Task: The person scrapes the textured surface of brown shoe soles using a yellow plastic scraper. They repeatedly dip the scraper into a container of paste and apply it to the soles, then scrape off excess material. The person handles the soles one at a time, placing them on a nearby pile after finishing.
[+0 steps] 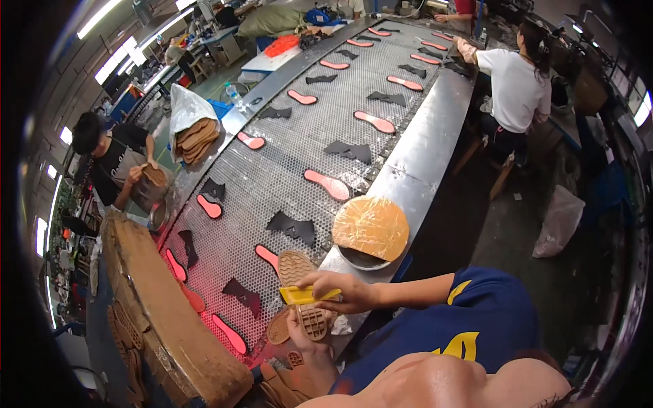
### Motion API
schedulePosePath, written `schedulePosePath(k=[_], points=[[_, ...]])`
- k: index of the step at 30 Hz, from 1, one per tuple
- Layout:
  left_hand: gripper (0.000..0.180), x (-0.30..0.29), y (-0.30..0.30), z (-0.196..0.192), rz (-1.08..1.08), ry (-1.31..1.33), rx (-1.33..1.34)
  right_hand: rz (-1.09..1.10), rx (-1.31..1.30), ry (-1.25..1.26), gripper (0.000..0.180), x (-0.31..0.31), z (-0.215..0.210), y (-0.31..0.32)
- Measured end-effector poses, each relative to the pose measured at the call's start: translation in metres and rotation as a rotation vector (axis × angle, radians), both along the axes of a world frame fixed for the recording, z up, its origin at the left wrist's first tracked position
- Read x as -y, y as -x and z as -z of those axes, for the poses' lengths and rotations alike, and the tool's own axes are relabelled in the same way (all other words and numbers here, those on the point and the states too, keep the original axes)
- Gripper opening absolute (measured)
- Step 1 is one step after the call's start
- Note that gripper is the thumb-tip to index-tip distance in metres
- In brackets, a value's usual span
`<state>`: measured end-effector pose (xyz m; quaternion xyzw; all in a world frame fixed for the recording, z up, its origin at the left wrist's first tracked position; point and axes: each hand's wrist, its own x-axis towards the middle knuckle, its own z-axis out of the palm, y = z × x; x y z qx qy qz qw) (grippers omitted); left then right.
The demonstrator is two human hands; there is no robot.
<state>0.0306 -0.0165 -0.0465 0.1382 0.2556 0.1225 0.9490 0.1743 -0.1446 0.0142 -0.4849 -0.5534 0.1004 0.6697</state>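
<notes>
My left hand [309, 342] grips a tan ridged shoe sole [295, 265] near its gridded heel end, tilted over the conveyor's near edge. Across the middle of the sole lies a flat yellow tool [299, 295], gripped by my right hand [345, 291]; its exact kind is hard to make out. Part of the sole is hidden behind the tool and fingers. Another brown sole [277, 329] shows just left of my left hand. Beside my right hand stands a round metal bowl [367, 264] with an orange-tan cover [371, 228] over most of its top.
A mesh conveyor [272, 173] carries pink insoles [326, 184] and black cut pieces [291, 228]. A brown-covered hood [156, 306] stands at left, with more soles [121, 326] beyond it. A bag of soles [196, 139] sits at the far-left edge. Co-workers [513, 88] sit on both sides.
</notes>
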Motion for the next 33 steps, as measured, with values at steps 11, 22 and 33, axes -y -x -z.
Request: schedulePosePath(k=[11, 22, 33], points=[[0.076, -0.022, -0.015, -0.032, 0.2, 0.142, 0.214, 0.284, -0.001, 0.022, 0.029, -0.005, 0.009, 0.024], [0.074, -0.037, -0.022, -0.018, 0.171, 0.351, 0.265, 0.369, 0.121, 0.24, 0.029, -0.029, 0.011, 0.03], [0.069, -0.04, -0.031, -0.02, 0.125, 0.25, 0.144, 0.215, 0.049, 0.315, 0.026, -0.026, 0.002, 0.055]])
